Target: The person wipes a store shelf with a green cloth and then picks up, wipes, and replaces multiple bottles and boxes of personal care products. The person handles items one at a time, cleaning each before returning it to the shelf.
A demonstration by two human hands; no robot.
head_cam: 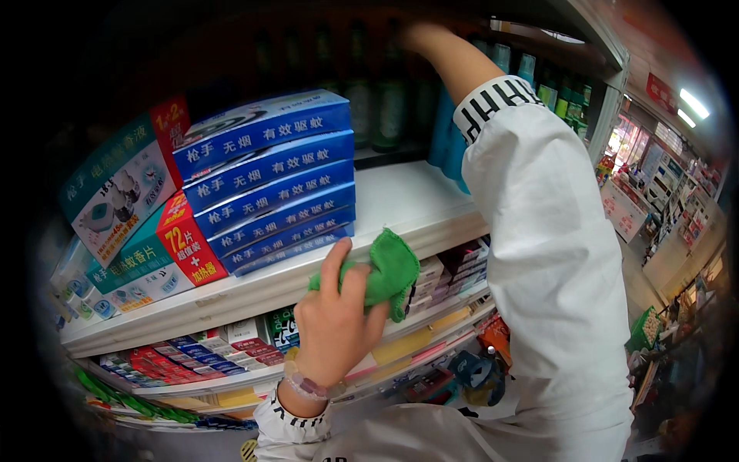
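My left hand, with a beaded bracelet at the wrist, holds a bunched green cloth at the front edge of a white shelf. One fingertip is close to the bottom of a stack of blue mosquito-coil boxes. My right arm reaches deep into the shelf. The right hand is blurred and dark among the tops of green glass bottles, so its grip is unclear. Under that forearm, blue bottles stand partly hidden by the white sleeve.
Green and red mosquito-repellent boxes lean and lie left of the stack. Small cartons, including toothpaste boxes, fill the shelf below. Spray bottles stand at the back right, beside the shelf upright. A shop aisle runs along the right.
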